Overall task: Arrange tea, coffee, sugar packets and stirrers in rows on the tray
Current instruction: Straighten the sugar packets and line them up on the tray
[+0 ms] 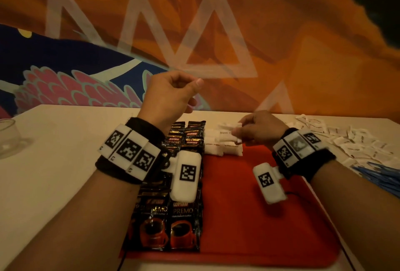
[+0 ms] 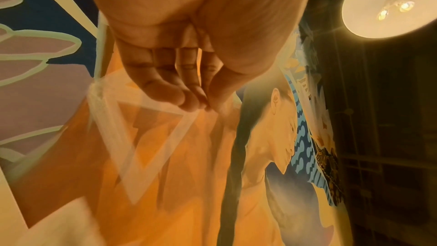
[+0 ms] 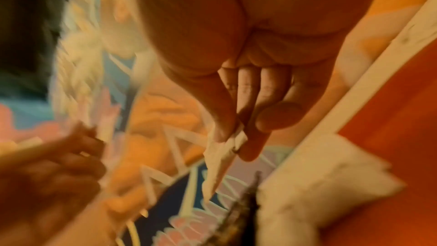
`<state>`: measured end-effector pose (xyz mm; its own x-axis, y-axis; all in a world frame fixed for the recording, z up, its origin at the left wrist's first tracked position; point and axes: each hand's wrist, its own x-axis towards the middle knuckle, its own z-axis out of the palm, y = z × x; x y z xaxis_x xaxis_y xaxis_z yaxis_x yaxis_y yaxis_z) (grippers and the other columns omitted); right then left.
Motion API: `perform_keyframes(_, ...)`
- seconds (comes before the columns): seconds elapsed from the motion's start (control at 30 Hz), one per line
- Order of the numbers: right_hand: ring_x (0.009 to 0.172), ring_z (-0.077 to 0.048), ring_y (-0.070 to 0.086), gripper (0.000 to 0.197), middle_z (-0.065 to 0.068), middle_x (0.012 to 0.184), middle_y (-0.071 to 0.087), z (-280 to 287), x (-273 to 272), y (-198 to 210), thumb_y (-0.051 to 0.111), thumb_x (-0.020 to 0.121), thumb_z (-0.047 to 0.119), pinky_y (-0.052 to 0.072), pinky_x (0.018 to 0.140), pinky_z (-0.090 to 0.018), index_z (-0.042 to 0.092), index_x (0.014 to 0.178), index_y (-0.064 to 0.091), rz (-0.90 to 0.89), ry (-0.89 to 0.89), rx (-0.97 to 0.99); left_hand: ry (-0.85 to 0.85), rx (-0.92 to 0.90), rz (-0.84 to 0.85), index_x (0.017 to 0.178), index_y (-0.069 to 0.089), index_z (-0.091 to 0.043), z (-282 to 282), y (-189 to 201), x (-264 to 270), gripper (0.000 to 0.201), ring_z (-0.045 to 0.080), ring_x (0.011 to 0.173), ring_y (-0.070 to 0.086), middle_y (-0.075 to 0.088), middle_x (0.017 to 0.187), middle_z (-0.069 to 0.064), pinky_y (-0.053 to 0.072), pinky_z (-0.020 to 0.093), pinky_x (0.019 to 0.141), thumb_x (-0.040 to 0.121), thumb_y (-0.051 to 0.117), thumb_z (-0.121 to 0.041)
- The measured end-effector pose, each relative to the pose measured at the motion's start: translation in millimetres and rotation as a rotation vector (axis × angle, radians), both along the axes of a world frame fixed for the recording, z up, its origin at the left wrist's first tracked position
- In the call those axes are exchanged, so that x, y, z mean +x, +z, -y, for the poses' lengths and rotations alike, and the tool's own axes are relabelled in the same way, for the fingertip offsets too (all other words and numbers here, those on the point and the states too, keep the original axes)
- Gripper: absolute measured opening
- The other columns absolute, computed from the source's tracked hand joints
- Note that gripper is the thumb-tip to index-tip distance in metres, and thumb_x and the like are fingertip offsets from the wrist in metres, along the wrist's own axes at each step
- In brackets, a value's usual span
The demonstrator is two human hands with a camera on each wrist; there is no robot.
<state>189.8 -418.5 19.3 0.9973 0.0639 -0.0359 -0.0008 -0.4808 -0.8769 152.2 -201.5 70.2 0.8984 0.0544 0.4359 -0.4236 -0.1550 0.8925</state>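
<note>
A red tray (image 1: 259, 216) lies in front of me. Black coffee sachets (image 1: 184, 227) fill two columns along its left side. White brown-sugar packets (image 1: 216, 147) sit at its far middle. My right hand (image 1: 238, 134) hovers just over them and pinches one white sugar packet (image 1: 234, 134) between thumb and fingers; the right wrist view shows this packet (image 3: 224, 156) hanging from the fingertips (image 3: 222, 134). My left hand (image 1: 192, 95) is raised above the far end of the coffee columns, fingers loosely curled, holding nothing visible (image 2: 205, 106).
Several loose white packets (image 1: 346, 140) are scattered on the table at the right, with a bunch of blue stirrers (image 1: 381, 175) nearer me. A glass bowl (image 1: 8, 138) stands at the left edge. A painted wall rises behind the pale table (image 1: 65, 140).
</note>
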Motion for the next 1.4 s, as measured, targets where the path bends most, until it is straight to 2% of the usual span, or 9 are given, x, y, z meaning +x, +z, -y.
perform_keyframes(0.07,0.061,-0.015,0.063,0.015,-0.007,0.068,0.065,6.6,9.0,-11.0,0.079,0.082,0.013,0.059,0.061,-0.032,0.008,0.076,0.066,-0.064,-0.026,-0.153,-0.009,-0.006,-0.004,0.086,0.067,-0.02,-0.7,2.7,-2.0,0.007,0.007,0.059,0.061,0.065,0.075,-0.003,0.05,0.024,0.054,0.092,0.068,-0.018)
perform_keyframes(0.17,0.054,-0.011,0.059,0.015,-0.005,0.066,0.062,7.8,13.5,-17.2,0.079,0.083,0.014,0.048,0.047,-0.021,0.009,0.079,0.065,-0.145,-0.045,-0.193,-0.021,-0.005,-0.012,0.086,0.067,-0.021,-1.4,5.9,-4.2,0.007,0.006,0.059,0.061,0.065,0.076,-0.004,0.051,0.023,0.055,0.093,0.068,-0.017)
perform_keyframes(0.23,0.055,-0.013,0.057,0.015,-0.005,0.068,0.062,5.7,15.9,-18.7,0.079,0.083,0.015,0.047,0.049,-0.023,0.01,0.079,0.065,-0.171,-0.046,-0.22,-0.028,-0.003,-0.015,0.088,0.067,-0.02,-2.3,7.2,-4.9,0.006,0.007,0.06,0.061,0.065,0.079,-0.003,0.051,0.024,0.055,0.093,0.067,-0.017)
perform_keyframes(0.4,0.084,-0.02,0.062,0.02,-0.004,0.086,0.067,0.3,23.5,-21.6,0.082,0.079,0.028,0.053,0.077,-0.034,0.015,0.085,0.067,-0.155,-0.073,-0.457,-0.035,0.001,-0.015,0.089,0.067,-0.021,-3.6,9.7,-6.9,0.005,0.009,0.063,0.061,0.066,0.083,-0.002,0.051,0.023,0.055,0.093,0.067,-0.018)
perform_keyframes(0.6,0.104,-0.025,0.063,0.047,-0.007,0.109,0.069,-10.9,20.0,-18.4,0.075,0.081,0.045,0.048,0.075,-0.03,0.009,0.111,0.068,-0.118,-0.07,-0.858,-0.029,0.004,-0.007,0.087,0.067,-0.023,-5.5,11.4,-7.4,0.008,0.012,0.067,0.061,0.065,0.083,-0.003,0.05,0.023,0.055,0.094,0.066,-0.02)
perform_keyframes(0.8,0.08,-0.016,0.059,0.022,0.005,0.081,0.062,-17.7,17.8,-15.1,0.082,0.075,0.029,0.04,0.057,-0.024,0.022,0.083,0.063,0.159,0.027,-0.832,-0.012,0.005,0.0,0.086,0.066,-0.024,-7.0,12.6,-7.1,0.009,0.012,0.07,0.062,0.065,0.083,-0.006,0.049,0.024,0.057,0.095,0.065,-0.022)
perform_keyframes(1.0,0.091,-0.014,0.066,0.023,0.007,0.092,0.067,-32.5,15.3,-21.7,0.075,0.08,0.014,0.057,0.08,-0.031,0.029,0.098,0.076,0.086,0.19,-0.851,-0.021,0.027,0.004,0.088,0.065,-0.023,-3.1,13.2,-10.2,0.007,0.012,0.069,0.061,0.064,0.083,-0.006,0.049,0.023,0.057,0.095,0.064,-0.023)
perform_keyframes(1.23,0.093,-0.012,0.065,0.024,0.006,0.097,0.07,-28.1,17.7,-13.3,0.081,0.079,0.024,0.053,0.081,-0.027,0.028,0.103,0.075,0.092,0.199,-0.832,-0.039,0.035,-0.003,0.089,0.066,-0.023,-1.8,13.0,-10.6,0.007,0.008,0.066,0.061,0.065,0.081,-0.009,0.05,0.023,0.057,0.095,0.064,-0.025)
perform_keyframes(1.4,0.101,-0.017,0.064,0.031,0.008,0.109,0.064,17.7,39.1,14.7,0.079,0.083,0.024,0.053,0.087,-0.03,0.02,0.113,0.072,0.074,0.055,-0.806,-0.071,0.01,-0.014,0.088,0.067,-0.021,-0.3,13.7,-9.8,0.007,0.007,0.062,0.06,0.064,0.08,-0.004,0.048,0.021,0.053,0.094,0.065,-0.023)
